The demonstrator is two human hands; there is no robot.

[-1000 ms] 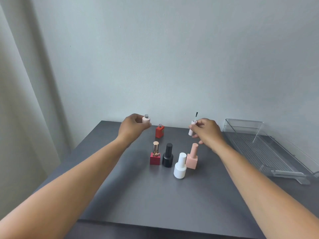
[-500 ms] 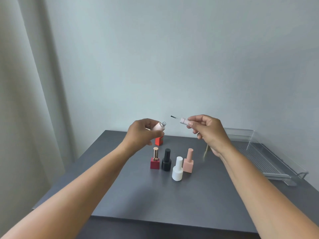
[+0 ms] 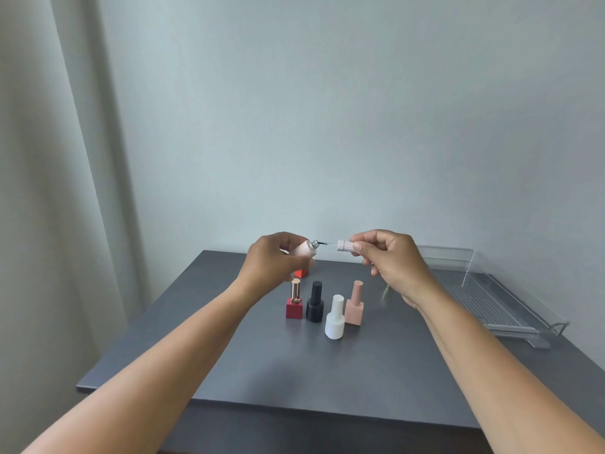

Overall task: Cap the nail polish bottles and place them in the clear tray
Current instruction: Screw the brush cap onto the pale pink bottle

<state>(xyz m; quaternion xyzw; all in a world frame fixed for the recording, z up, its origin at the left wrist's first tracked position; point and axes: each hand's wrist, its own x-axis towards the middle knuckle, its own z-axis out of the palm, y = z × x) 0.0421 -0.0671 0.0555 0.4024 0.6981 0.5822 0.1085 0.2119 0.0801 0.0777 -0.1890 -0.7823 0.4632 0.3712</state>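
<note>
My left hand [image 3: 273,262] grips a pale pink nail polish bottle [image 3: 304,249], tilted so its threaded neck points right. My right hand [image 3: 389,257] pinches the matching pale cap [image 3: 344,245], whose brush tip sits right at the bottle's mouth. Both are held above the dark grey table [image 3: 294,371]. Below stand a dark red bottle with a gold cap [image 3: 294,304], a black bottle [image 3: 315,303], a white bottle [image 3: 335,318] and a pink bottle [image 3: 354,304], all capped. An orange-red bottle [image 3: 300,273] is partly hidden behind my left hand. The clear tray [image 3: 491,290] lies at the right.
A thin brush stem [image 3: 386,290] lies on the table beneath my right wrist, mostly hidden. A grey curtain [image 3: 49,191] hangs at the left and a plain wall stands behind the table. The tray holds nothing that I can see.
My hands have drawn together: the cap's brush, earlier apart from the bottle, now meets its neck. A second ago the brush pointed upward; it now lies sideways.
</note>
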